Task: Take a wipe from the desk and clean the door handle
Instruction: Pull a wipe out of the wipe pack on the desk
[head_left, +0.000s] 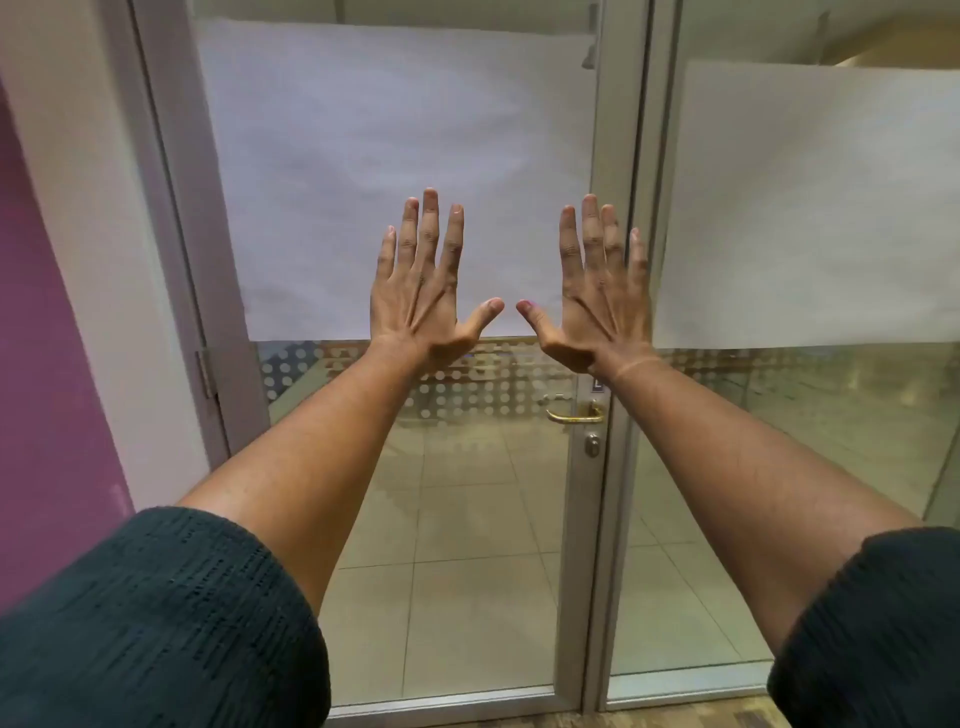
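A brass lever door handle (574, 414) sits on the right stile of a glass door (467, 519), with a round lock cylinder (592, 446) just below it. My left hand (423, 291) and my right hand (597, 296) are both raised in front of the door, backs toward me, fingers spread, holding nothing. Both hands are above the handle and apart from it. My right wrist is just above the handle plate. No wipe and no desk are in view.
White paper sheets (395, 171) cover the upper glass of the door, and another sheet (810, 208) covers the side panel. A band of frosted dots runs at handle height. A purple and white wall (52, 312) stands at the left. Tiled floor shows through the glass.
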